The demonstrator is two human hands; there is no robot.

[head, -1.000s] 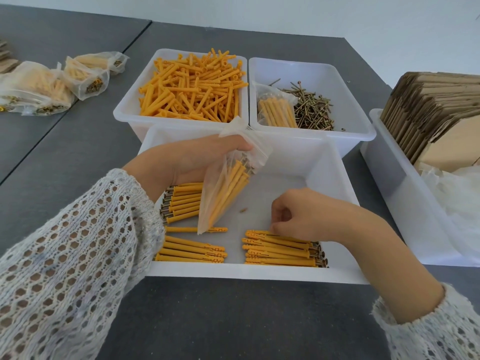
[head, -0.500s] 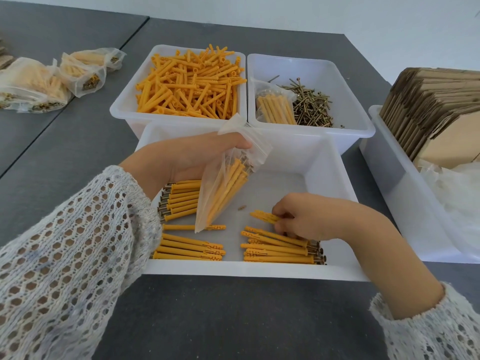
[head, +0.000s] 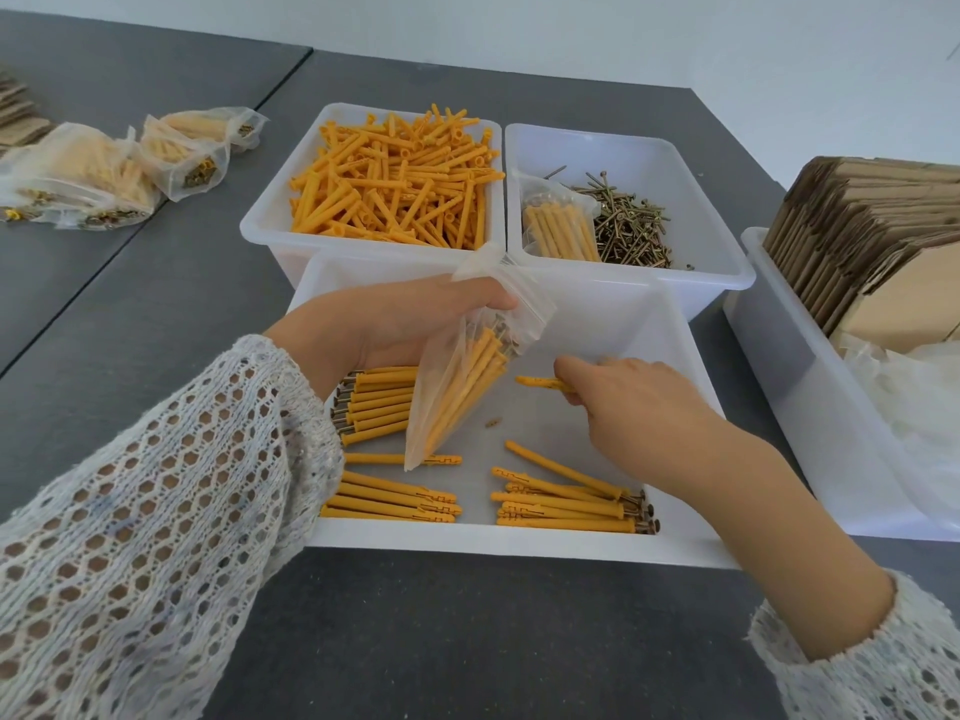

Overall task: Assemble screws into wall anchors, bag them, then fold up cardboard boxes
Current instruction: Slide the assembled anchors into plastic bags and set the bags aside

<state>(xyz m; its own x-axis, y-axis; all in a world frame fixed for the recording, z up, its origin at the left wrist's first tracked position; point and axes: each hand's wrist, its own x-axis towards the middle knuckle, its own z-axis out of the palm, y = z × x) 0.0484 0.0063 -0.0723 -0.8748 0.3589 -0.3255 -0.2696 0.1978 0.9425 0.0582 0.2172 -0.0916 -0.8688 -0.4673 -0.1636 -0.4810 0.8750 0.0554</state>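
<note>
Left hand is gripping the top edge of a clear plastic bag, fingers curled round the bag mouth, bag hanging tilted over the front bin and already holding several orange anchors with screw heads showing near the top; right hand is pinching 1 assembled anchor between curled fingers, anchor tip pointing toward 9 o'clock, just beside the bag but not touching it; front bin is holding 4 loose groups of assembled anchors: 1 stack at 9 o'clock partly under the left hand, 1 single piece lying under the bag bottom, 1 stack at 7 o'clock, 1 stack at 5 o'clock under the right wrist; a small dark bit is lying on the bin floor near centre; at 12 o'clock a bin of empty orange anchors; at 1 o'clock a bin with loose screws and a filled bag lying beside them; at 3 o'clock a bin with flat cardboard boxes standing on edge and clear plastic sheeting; at 10 o'clock filled bags are lying on the grey table, well apart from the bins.
</note>
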